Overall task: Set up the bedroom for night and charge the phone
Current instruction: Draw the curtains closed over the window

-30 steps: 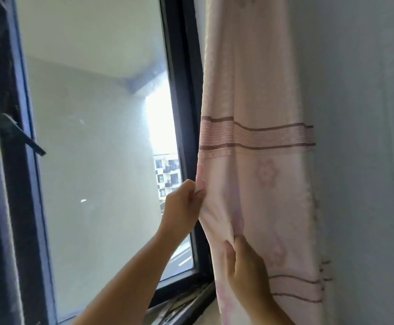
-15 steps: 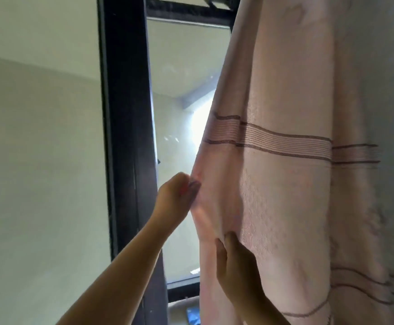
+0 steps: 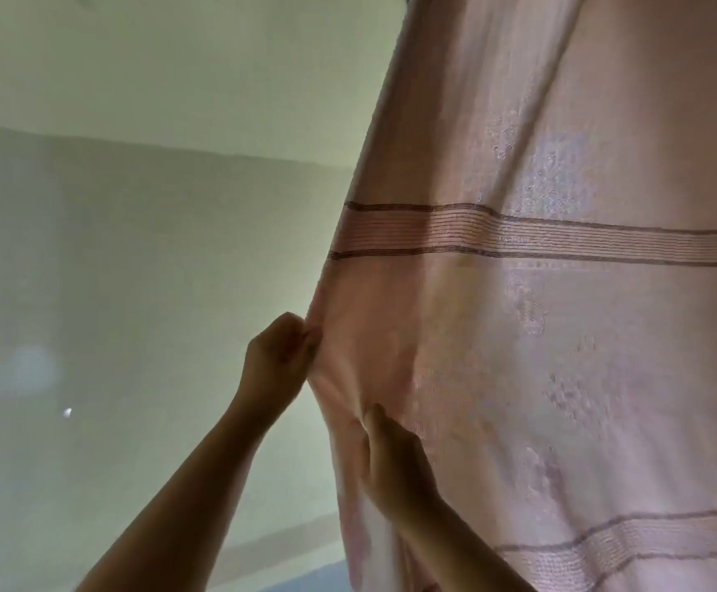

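Nearest the camera, two bare forearms reach up and forward from the bottom edge. The right hand (image 3: pixel 395 459) sits lower, fingers closed on a gather of the pink curtain (image 3: pixel 540 335) just inside its leading edge; cloth bunches and creases around the grip. The left hand (image 3: pixel 277 356) is higher and slightly farther, pinching the very edge of the same curtain between thumb and fingers. Both hands are thus clenched on fabric, neither free. The curtain fills the right half of the view, hanging from above frame, with a dark-lined stripe band (image 3: pixel 562 239) across it above the hands and a second band lower down. Beyond the edge, to the left, lies a pale surface that reads as window glass (image 3: pixel 113 271), with a small bright glint; frame and rail are not visible here. Judgement: the step in hand is drawing the curtain across the uncovered glass. To do it well, the pull should run sideways along the rail, not downward, so the hangers slide instead of straining. The two grips should move together, keeping the edge vertical. No phone or charger is in view.
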Demonstrator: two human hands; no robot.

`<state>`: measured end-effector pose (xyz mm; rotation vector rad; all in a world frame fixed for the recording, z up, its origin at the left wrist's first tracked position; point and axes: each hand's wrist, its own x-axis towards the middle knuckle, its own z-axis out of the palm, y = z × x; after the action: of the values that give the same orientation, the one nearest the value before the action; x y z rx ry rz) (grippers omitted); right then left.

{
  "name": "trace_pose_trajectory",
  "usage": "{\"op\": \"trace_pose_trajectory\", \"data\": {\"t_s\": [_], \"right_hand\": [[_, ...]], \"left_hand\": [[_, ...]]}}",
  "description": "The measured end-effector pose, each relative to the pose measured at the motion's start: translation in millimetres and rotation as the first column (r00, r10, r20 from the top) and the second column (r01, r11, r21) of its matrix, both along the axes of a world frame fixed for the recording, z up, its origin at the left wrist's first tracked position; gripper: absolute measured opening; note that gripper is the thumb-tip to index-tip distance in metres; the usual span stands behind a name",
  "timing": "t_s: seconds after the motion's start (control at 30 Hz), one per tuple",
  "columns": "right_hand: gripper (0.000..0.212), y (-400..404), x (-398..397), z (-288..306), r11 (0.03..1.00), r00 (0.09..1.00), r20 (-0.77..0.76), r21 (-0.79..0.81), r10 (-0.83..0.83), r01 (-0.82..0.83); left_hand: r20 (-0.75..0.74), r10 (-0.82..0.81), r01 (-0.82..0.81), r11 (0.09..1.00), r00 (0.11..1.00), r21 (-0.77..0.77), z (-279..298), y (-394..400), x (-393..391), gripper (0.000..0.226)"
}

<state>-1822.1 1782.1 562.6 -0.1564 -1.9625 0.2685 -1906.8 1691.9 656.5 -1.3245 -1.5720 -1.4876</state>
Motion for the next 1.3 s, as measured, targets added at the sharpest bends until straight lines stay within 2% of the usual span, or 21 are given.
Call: {"op": "trace_pose_trajectory", "data": {"t_s": [0.1, 0.23, 0.33, 0.43, 0.5, 0.57, 0.6, 0.63, 0.7, 0.77, 0.83, 0.9, 0.97, 1.0, 1.03, 1.1, 1.13, 1.17, 1.23, 1.27, 1.3], "right_hand": [[0.026, -63.1, -23.4, 11.4, 0.991, 0.988, 0.068, -0.028, 0.136, -0.134], [0.029, -123.5, -48.3, 15.5, 0.960, 0.950, 0.138, -0.026, 0.280, -0.279], [0.026, -141.9, -59.9, 12.3, 0.961, 0.962, 0.064, 0.057, 0.267, -0.270], [0.031, -134.8, -61.7, 3.8, 0.969, 0.971, -0.072, 0.106, 0.229, -0.221], [0.030, -125.0, -53.7, -3.0, 0.979, 0.975, -0.106, 0.080, 0.195, -0.187], [0.014, -122.3, -41.4, -13.9, 0.982, 0.966, -0.174, 0.062, 0.189, -0.181], [0.012, -126.6, -35.9, -21.1, 0.981, 0.964, -0.188, 0.083, 0.191, -0.178], [0.027, -134.7, -31.1, -29.4, 0.976, 0.962, -0.178, 0.111, 0.207, -0.189], [0.042, -154.8, -26.9, -47.7, 0.951, 0.949, -0.139, 0.173, 0.282, -0.257], [0.043, -180.3, -25.6, -60.8, 0.894, 0.897, -0.113, 0.200, 0.428, -0.401], [0.044, -211.0, -26.9, -66.3, 0.810, 0.811, -0.099, 0.199, 0.576, -0.551], [0.045, -248.0, -27.9, -63.8, 0.710, 0.701, -0.120, 0.166, 0.703, -0.684], [0.048, -288.2, -24.9, -57.8, 0.625, 0.607, -0.156, 0.112, 0.779, -0.773], [0.049, -308.9, -21.3, -55.2, 0.597, 0.578, -0.174, 0.090, 0.798, -0.797], [0.051, -328.5, -18.4, -54.1, 0.582, 0.560, -0.194, 0.073, 0.805, -0.810], [0.055, -360.4, -14.6, -53.9, 0.613, 0.597, -0.207, 0.019, 0.775, -0.789], [0.055, -370.7, -12.9, -52.2, 0.631, 0.622, -0.182, -0.015, 0.761, -0.776], [0.049, -378.2, -16.6, -52.7, 0.636, 0.633, -0.174, -0.041, 0.754, -0.770], [0.018, -380.8, -29.5, -55.1, 0.601, 0.612, -0.231, -0.125, 0.756, -0.790], [0.017, -375.3, -35.1, -55.8, 0.574, 0.603, -0.255, -0.185, 0.756, -0.798], [0.025, -367.3, -41.2, -58.7, 0.566, 0.604, -0.270, -0.211, 0.750, -0.797]], "left_hand": [[-0.048, 0.167, -0.166, 0.986, 0.985, 0.027, 4.5, -66.7, -19.2, 0.033], [-0.040, 0.358, -0.355, 0.932, 0.933, 0.077, 6.6, -140.0, -29.1, 0.042], [-0.060, 0.426, -0.420, 0.903, 0.903, 0.084, 10.2, -164.5, -19.0, 0.043], [-0.069, 0.443, -0.443, 0.896, 0.894, 0.008, 10.7, -159.9, -5.1, 0.042], [-0.086, 0.442, -0.447, 0.893, 0.893, -0.051, 7.8, -151.5, 11.8, 0.031], [-0.117, 0.436, -0.446, 0.890, 0.892, -0.089, -1.8, -150.6, 30.4, 0.011], [-0.135, 0.456, -0.471, 0.874, 0.880, -0.118, -9.9, -154.5, 37.9, 0.023], [-0.154, 0.489, -0.509, 0.848, 0.858, -0.143, -21.1, -161.9, 44.1, 0.033], [-0.203, 0.627, -0.655, 0.744, 0.752, -0.130, -46.5, -186.8, 57.6, 0.036], [-0.268, 0.762, -0.801, 0.595, 0.590, -0.071, -71.6, -222.2, 71.6, 0.035], [-0.273, 0.854, -0.886, 0.463, 0.443, 0.009, -92.1, -262.7, 85.4, 0.031], [-0.245, 0.912, -0.930, 0.358, 0.329, 0.081, -105.9, -303.5, 100.9, 0.025], [-0.174, 0.956, -0.960, 0.259, 0.238, 0.109, -115.7, -341.1, 113.8, 0.030], [-0.107, 0.967, -0.965, 0.242, 0.231, 0.100, -119.8, -358.3, 117.3, 0.037], [-0.018, 0.964, -0.960, 0.266, 0.265, 0.083, -122.4, -372.6, 119.5, 0.044], [0.168, 0.907, -0.921, 0.389, 0.387, 0.021, -124.1, -392.8, 120.1, 0.052], [0.217, 0.881, -0.900, 0.435, 0.420, -0.026, -124.3, -400.1, 119.5, 0.051], [0.215, 0.879, -0.891, 0.448, 0.425, -0.069, -123.5, -406.0, 117.8, 0.049], [0.154, 0.884, -0.879, 0.460, 0.442, -0.123, -120.2, -411.4, 112.5, 0.049], [0.108, 0.886, -0.876, 0.463, 0.451, -0.137, -118.5, -409.9, 108.9, 0.051], [0.045, 0.887, -0.876, 0.461, 0.460, -0.141, -117.4, -406.0, 103.8, 0.056]]}}
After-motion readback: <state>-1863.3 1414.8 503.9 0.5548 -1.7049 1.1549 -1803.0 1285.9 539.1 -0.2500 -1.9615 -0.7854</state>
